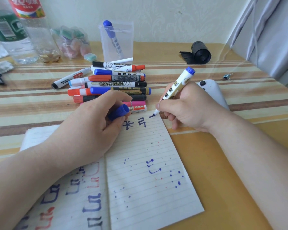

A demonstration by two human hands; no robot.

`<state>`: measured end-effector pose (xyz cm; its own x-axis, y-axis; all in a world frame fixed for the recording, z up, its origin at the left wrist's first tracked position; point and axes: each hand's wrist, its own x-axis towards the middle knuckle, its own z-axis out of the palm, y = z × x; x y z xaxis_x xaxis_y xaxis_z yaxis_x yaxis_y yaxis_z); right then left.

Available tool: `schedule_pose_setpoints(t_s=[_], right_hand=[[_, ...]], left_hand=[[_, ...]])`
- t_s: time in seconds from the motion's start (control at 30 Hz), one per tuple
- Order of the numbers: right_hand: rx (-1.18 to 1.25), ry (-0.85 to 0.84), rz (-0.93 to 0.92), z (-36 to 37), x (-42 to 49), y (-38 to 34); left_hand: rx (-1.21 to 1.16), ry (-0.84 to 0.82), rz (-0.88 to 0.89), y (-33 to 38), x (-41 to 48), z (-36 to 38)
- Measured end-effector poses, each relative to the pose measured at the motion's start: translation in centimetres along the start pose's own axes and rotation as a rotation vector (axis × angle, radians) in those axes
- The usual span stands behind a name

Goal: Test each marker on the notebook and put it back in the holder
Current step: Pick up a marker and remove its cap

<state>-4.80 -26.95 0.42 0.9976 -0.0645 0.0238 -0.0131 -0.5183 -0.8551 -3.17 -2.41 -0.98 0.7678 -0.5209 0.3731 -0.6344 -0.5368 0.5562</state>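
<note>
Here, notebook (148, 146) on striped table (32, 97), perhaps wallpapered wall (173, 17) behind.

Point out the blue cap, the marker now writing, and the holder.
blue cap (119, 111): head view, on its side.
marker (177, 83): head view, mid-barrel, on the label.
holder (127, 42): head view, bare front wall.

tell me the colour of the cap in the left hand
Blue: the marker cap in the left hand, head view.
</note>
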Motion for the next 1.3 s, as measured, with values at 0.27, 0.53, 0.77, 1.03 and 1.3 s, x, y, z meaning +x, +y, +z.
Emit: schedule_pose_setpoints(t_s=[0.27, 0.53, 0.77, 1.03, 1.3], right_hand=[[0.126, -0.032, 0.034, 0.05, -0.22, -0.14], [0.257, -0.064, 0.059, -0.05, -0.52, -0.33], [0.227, -0.109, 0.015, 0.13, -0.62, -0.47], [0.152, -0.095, -0.009, 0.05, -0.48, -0.33], [0.120, -0.067, 0.012, -0.10, -0.19, -0.02]], left_hand=[[0.016, 0.001, 0.001, 0.09, -0.02, -0.11], [0.024, 0.006, 0.004, 0.04, -0.06, -0.09], [0.029, 0.013, -0.013, 0.05, -0.07, -0.06], [0.007, 0.001, -0.019, 0.36, -0.05, -0.16], [0.037, -0.005, -0.023, 0.22, -0.03, -0.19]])
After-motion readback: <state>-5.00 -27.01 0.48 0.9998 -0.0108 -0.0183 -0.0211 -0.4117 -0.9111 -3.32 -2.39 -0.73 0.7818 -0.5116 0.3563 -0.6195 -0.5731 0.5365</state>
